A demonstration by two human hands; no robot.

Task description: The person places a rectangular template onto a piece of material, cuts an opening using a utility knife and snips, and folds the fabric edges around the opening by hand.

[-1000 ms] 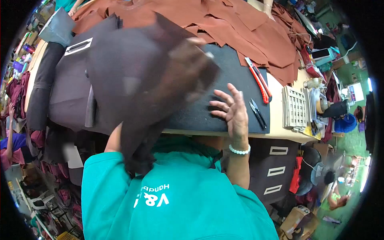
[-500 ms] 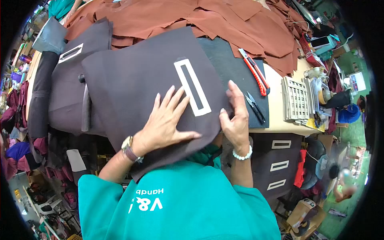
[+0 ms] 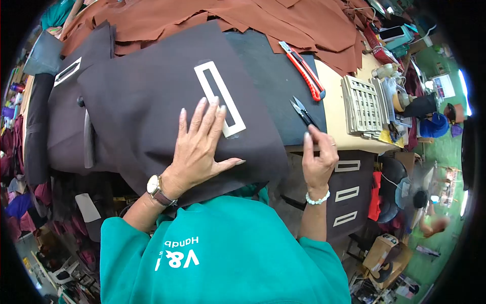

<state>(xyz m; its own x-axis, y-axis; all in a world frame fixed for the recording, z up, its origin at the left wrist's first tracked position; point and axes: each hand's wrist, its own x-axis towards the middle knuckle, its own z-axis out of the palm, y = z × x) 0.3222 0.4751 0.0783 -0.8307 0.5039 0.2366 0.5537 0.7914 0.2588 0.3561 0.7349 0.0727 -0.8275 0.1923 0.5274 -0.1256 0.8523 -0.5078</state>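
Spread fingers of my left hand (image 3: 198,147) press flat on a dark brown sheet (image 3: 147,86), the fingertips at a cream rectangular frame (image 3: 220,99) stuck on it. The sheet lies over part of a black cutting mat (image 3: 263,61) and hangs past the table's near edge. My right hand (image 3: 319,159) has thumb and index finger close together at the handle end of small black thread snips (image 3: 302,110); the handles reach its fingertips. The snips lie on the mat, blades pointing away. A red box cutter (image 3: 305,72) lies beyond them.
Rust-brown leather pieces (image 3: 202,15) cover the far side of the table. Stacked cream lattice pieces (image 3: 362,106) stand at the right. A dark roll (image 3: 38,126) is at the left. A dark panel with several cream frames (image 3: 349,195) hangs below the right edge.
The dark sheet, lifted and blurred at first, now lies flat with my left hand on it. My right hand has left the sheet's right edge and come to the snips. The view has shifted.
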